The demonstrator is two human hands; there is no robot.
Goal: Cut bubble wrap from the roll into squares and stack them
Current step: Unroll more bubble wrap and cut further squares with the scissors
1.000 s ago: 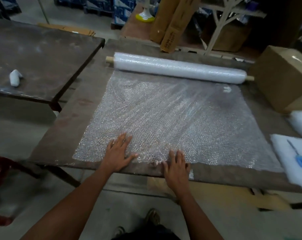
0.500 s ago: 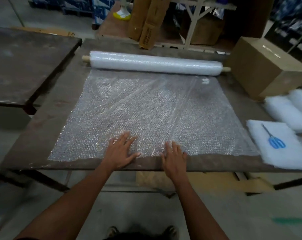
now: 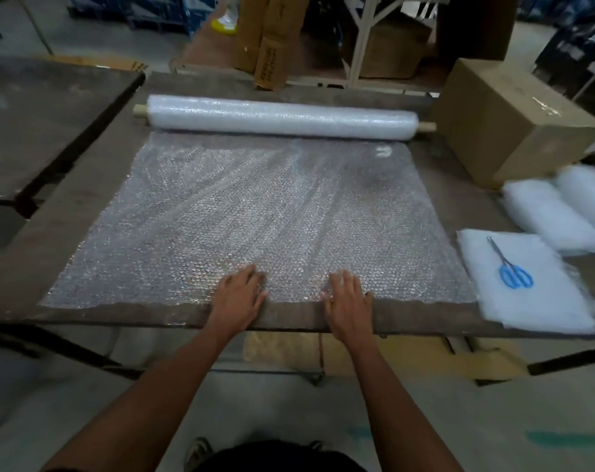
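Both hands (image 3: 291,296) spread apart (flat) on bubble wrap's (image 3: 255,216) near edge

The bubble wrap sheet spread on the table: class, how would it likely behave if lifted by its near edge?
The bubble wrap sheet would probably droop, being thin and creased. It looks light, see-through film over the table. Still joined to the roll, it might tug the roll, which could turn.

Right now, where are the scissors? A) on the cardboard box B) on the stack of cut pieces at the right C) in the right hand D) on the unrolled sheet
B: the blue-handled scissors lie on the white stack of cut pieces at the table's right, away from both hands.
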